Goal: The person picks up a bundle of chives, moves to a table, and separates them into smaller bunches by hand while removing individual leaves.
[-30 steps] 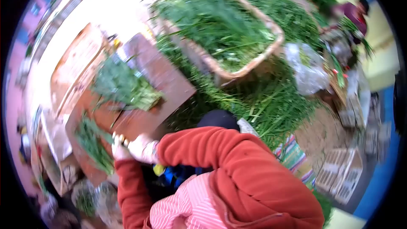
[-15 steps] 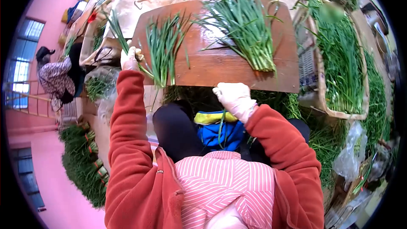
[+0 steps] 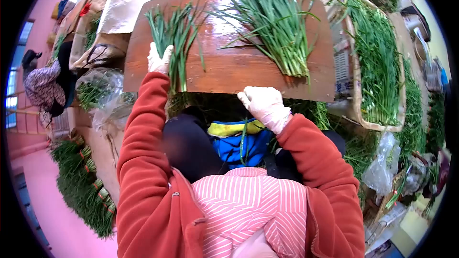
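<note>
At the left part of the brown board (image 3: 224,74), my left hand (image 3: 159,59), in a pale glove, is closed round a few green stalks whose leaves point up and away. It touches the left side of a small pile of green stalks (image 3: 179,43). A larger bunch (image 3: 282,33) lies on the right half of the board, white ends toward me. My right hand (image 3: 264,106), also gloved, is closed at the board's near edge; whatever its fingers hold, if anything, is hidden.
A crate (image 3: 356,91) full of green stalks stands at the right, a clear plastic bag (image 3: 384,165) below it. Tied green bundles (image 3: 83,186) lie at the lower left. Another person (image 3: 45,83) is at the far left. Blue and yellow cloth (image 3: 241,148) lies at my lap.
My left hand has moved right with its stalks, from beside the board to the small pile. My right hand stays closed near the same edge. The view has shifted slightly.
</note>
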Motion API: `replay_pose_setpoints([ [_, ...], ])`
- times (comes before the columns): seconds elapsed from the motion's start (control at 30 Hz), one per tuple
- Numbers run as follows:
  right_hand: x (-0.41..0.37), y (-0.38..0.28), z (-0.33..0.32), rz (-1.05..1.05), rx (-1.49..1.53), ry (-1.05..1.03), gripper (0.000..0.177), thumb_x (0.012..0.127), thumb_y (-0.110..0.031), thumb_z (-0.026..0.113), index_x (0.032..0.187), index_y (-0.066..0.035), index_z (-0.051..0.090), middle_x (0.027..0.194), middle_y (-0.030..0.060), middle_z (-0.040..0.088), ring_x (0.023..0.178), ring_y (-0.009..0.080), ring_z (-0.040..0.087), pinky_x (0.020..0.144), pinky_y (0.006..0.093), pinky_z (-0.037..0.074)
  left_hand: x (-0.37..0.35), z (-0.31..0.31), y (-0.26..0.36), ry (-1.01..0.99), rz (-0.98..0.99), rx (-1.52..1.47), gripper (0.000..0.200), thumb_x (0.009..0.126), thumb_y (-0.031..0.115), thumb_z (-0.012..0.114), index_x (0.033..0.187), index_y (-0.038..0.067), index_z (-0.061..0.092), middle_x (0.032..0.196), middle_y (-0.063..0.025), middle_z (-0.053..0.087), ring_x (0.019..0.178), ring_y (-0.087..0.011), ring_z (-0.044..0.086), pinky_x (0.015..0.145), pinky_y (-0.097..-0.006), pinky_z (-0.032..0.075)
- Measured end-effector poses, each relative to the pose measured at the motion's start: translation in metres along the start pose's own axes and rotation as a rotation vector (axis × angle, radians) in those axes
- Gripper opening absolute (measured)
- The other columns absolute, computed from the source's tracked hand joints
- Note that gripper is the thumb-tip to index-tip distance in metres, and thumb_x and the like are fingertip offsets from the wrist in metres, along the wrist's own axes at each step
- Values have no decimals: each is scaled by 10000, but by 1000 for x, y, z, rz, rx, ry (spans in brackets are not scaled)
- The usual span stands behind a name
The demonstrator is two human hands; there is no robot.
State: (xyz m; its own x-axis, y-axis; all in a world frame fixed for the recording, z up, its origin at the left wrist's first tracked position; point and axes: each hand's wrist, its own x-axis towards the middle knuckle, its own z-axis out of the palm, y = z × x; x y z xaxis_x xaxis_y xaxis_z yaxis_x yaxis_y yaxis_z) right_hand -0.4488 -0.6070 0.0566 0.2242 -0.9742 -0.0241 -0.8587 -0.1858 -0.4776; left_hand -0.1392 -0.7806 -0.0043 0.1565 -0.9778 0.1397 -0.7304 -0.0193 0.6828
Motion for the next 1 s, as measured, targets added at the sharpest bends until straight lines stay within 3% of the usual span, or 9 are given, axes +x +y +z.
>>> replay_pose_setpoints([
  [0.1,0,4,-11,-6,54,93,226,816,-268,551,690,-81,534,650,129,572,627,335,573,581,432,451,5,-1,-10,3,-9,-105,880,780,519,603,1377,-7,228,1400,-225,257,1301,-328,255,1063,-365,209],
  [0.2,6,17,-25,-30,3,392,172,805,-237,554,740,-82,517,696,118,555,692,306,569,618,404,446,1,-13,3,82,11,61,878,782,526,599,1389,20,217,1411,-233,226,1322,-331,202,1081,-375,158],
  [0.3,5,32,-56,129,-130,537,191,791,-255,576,751,-74,528,689,119,561,675,313,567,610,411,443,-4,-18,22,145,38,155,844,783,502,610,1380,26,252,1398,-235,258,1311,-332,230,1074,-377,182],
  [0.37,3,43,-65,193,-184,510,222,766,-281,611,760,-73,536,691,121,567,674,314,570,613,410,443,-14,-22,50,161,130,73,684,798,392,641,1299,-3,395,1309,-220,405,1212,-307,395,1023,-353,285],
  [0.43,3,57,-56,326,-224,367,241,738,-294,645,765,-73,553,706,124,583,688,315,580,622,407,447,-13,-6,55,19,106,-334,556,821,322,635,1234,-11,471,1214,-160,511,1109,-238,488,974,-325,343],
  [0.47,5,62,-50,356,-210,318,237,714,-297,666,742,-79,577,706,126,599,691,314,592,617,409,452,-40,-14,111,-81,-10,-556,448,844,275,615,1185,0,520,1155,-99,556,1055,-176,508,942,-300,368],
  [0.57,15,78,-26,381,-240,275,186,753,-269,604,688,-95,591,682,112,608,664,303,599,588,415,455,-70,-7,160,-418,-104,-788,349,873,293,541,1123,52,575,1061,-56,597,944,-156,556,829,-297,424],
  [0.67,5,59,-38,251,-201,339,180,768,-264,577,705,-95,590,686,110,609,659,299,597,590,410,457,-108,6,193,-605,-182,-785,320,883,306,511,1059,53,598,971,-49,633,799,-139,594,692,-251,446],
  [1.0,15,75,-29,389,-248,281,188,746,-281,614,719,-95,619,696,111,629,691,283,621,615,390,480,-141,52,177,-869,-465,-726,290,862,293,500,999,61,608,915,-48,621,762,-144,589,681,-258,447],
])
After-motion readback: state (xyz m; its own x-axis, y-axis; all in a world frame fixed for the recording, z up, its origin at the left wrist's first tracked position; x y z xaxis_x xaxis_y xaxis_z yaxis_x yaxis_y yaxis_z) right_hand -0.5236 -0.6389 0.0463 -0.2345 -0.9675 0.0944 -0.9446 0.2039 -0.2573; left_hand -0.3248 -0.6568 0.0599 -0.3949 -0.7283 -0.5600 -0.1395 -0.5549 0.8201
